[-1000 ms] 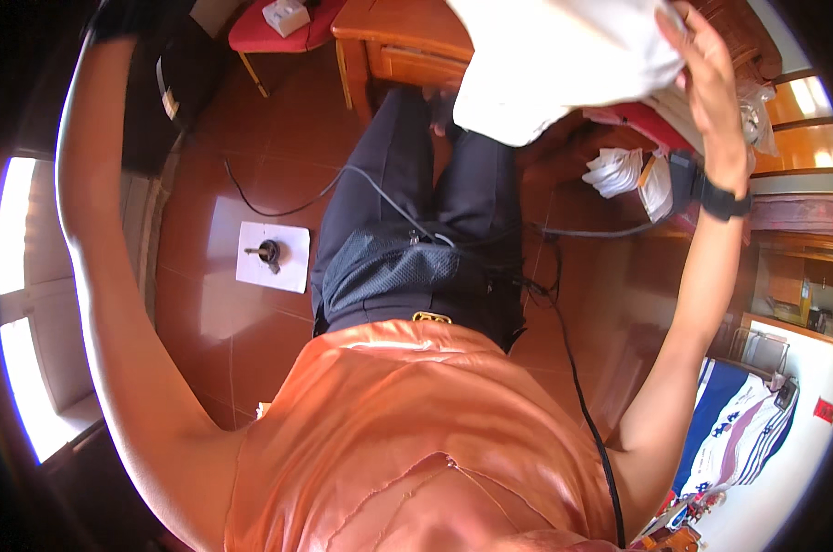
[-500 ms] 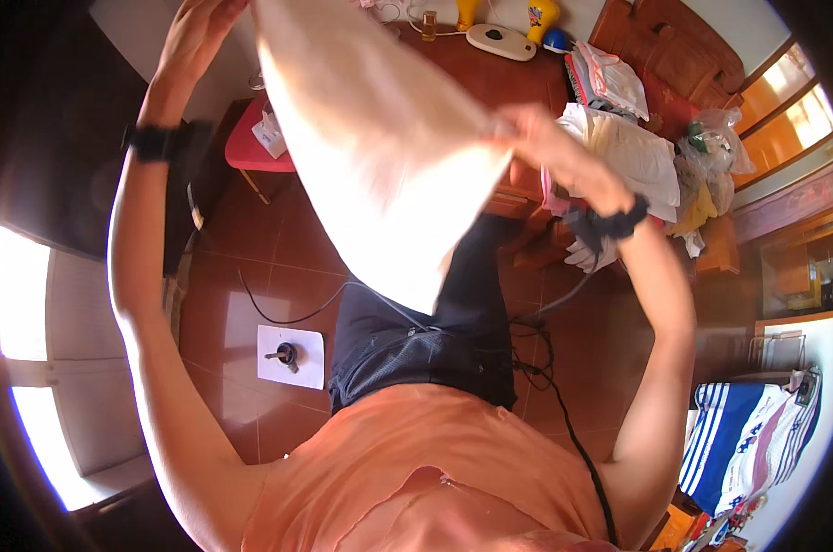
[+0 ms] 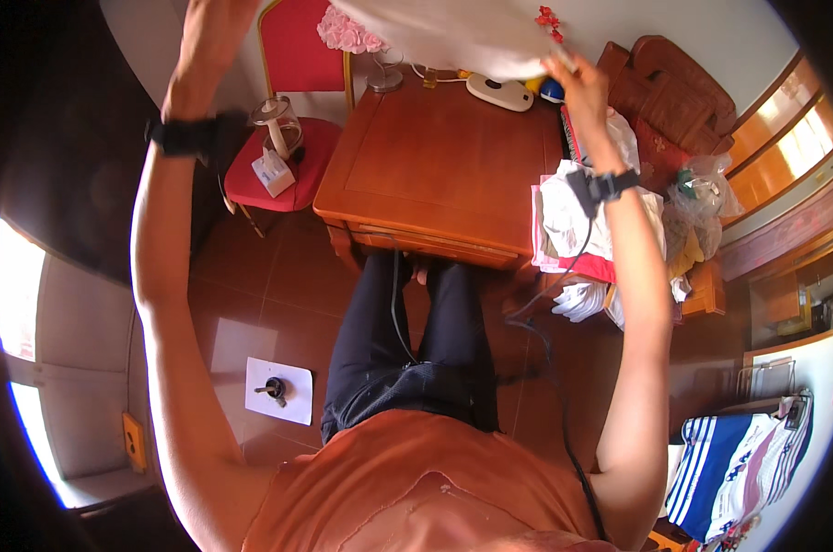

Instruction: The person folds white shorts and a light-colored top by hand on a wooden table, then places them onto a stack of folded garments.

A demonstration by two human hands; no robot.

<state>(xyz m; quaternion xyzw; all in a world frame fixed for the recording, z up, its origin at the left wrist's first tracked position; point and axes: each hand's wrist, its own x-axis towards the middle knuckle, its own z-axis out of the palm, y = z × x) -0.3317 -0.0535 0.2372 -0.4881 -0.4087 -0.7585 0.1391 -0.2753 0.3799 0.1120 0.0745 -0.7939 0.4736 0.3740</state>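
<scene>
A plain white cloth (image 3: 462, 37) is spread in the air above the far part of the table, its upper part beyond the picture's top edge. My right hand (image 3: 578, 92) is closed, pinching the cloth's right end between fingers and thumb. Level with it on the left, my left hand (image 3: 216, 37) is raised at the top edge. Its fingertips are cut off there, but the cloth hangs stretched between both hands. Below the cloth stands a brown wooden table (image 3: 444, 166), in front of my legs.
Left of the table, a red chair (image 3: 311, 166) bears a glass kettle (image 3: 277, 124) and a tissue box (image 3: 273, 173). Folded clothes (image 3: 564, 216) are stacked on the right. A white oval device (image 3: 499, 92) lies at the table's back. Cables (image 3: 550, 359) trail beside me.
Both hands have lifted and spread the cloth upward and away, uncovering the tabletop, the chair and a pink flower lamp. My right hand has moved up and slightly right.
</scene>
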